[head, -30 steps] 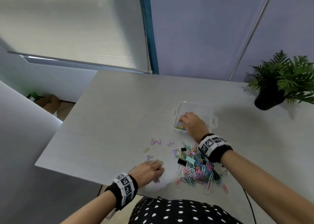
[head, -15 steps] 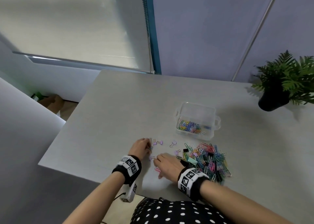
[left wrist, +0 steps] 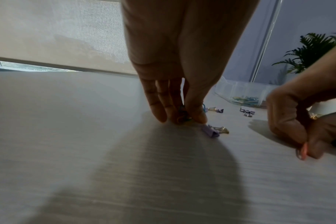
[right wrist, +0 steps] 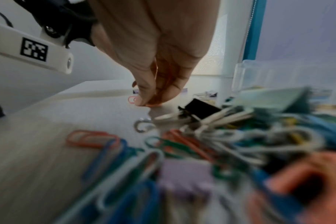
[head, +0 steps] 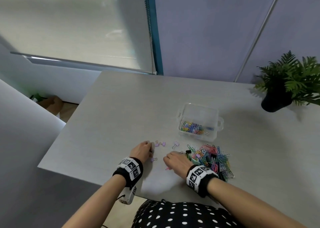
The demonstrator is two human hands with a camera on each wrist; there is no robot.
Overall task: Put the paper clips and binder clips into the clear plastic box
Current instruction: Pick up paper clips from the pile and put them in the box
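Note:
The clear plastic box [head: 197, 107] stands open on the table, with several coloured paper clips [head: 192, 128] inside. In front of it lies a pile of paper clips and binder clips [head: 212, 160]. Left of the pile, three purple binder clips [head: 175, 144] lie loose. My left hand [head: 152, 150] is fingertips-down on the table and pinches a small blue-green paper clip [left wrist: 182, 112]. A purple binder clip [left wrist: 211, 131] lies just beside it. My right hand [right wrist: 150, 103], at the pile's left edge, pinches an orange paper clip [right wrist: 131, 100] against the tabletop.
A potted fern [head: 285, 87] stands at the table's far right. The table's front edge [head: 86, 175] runs just behind my wrists. A roller blind and a wall close off the far side.
A second ago my right hand was over the box and my left near the front edge. Both have since come to the loose clips left of the pile and closed on clips.

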